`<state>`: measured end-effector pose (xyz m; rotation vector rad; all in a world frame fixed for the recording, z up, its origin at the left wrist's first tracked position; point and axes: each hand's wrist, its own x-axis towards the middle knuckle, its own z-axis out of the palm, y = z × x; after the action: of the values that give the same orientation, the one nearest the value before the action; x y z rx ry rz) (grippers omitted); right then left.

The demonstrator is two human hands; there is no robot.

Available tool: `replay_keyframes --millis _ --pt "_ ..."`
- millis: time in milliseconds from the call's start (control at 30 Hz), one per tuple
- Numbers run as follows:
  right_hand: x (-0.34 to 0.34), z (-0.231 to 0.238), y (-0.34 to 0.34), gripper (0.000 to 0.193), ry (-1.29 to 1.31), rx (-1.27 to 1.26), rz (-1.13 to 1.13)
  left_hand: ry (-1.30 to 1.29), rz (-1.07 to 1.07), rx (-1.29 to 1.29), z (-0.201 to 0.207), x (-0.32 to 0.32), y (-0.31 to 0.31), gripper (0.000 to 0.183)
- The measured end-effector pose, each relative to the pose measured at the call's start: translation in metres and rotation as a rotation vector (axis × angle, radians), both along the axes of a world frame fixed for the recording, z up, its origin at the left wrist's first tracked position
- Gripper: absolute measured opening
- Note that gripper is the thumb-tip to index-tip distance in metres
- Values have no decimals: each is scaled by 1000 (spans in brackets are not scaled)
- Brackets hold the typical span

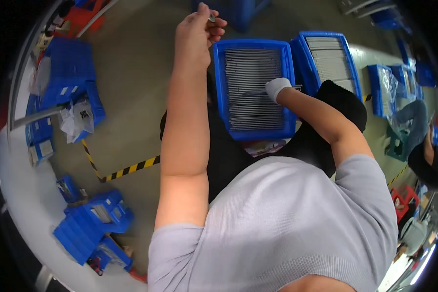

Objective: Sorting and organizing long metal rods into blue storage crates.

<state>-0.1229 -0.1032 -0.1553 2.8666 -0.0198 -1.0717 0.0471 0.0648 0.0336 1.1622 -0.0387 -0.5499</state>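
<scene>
My left hand is raised beyond the crates at the end of an outstretched arm, bare, its fingers curled round a small silvery metal piece. A white glove covers my right hand, which is closed over the right side of a blue crate. From both sides of that glove a thin grey plate sticks out, blurred, and the gripping fingertips are hidden. Tightly stacked rows of similar thin grey plates fill the crate between my knees.
A second blue crate with pale plates stands to the right. More blue crates are piled at the left, with a plastic bag beside them. Black-and-yellow tape marks the floor. Another person sits at the far right.
</scene>
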Motion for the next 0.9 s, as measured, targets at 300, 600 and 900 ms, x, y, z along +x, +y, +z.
replay_keyframes --millis 300,600,900 --pt "38 25 -8 18 210 -479 199 41 -14 -13 -3 6 -5 31" --pt "53 72 9 16 396 -615 195 26 -25 8 -5 8 -3 33" --pt "12 38 -39 19 76 -401 -125 -123 2 24 -19 6 -6 30"
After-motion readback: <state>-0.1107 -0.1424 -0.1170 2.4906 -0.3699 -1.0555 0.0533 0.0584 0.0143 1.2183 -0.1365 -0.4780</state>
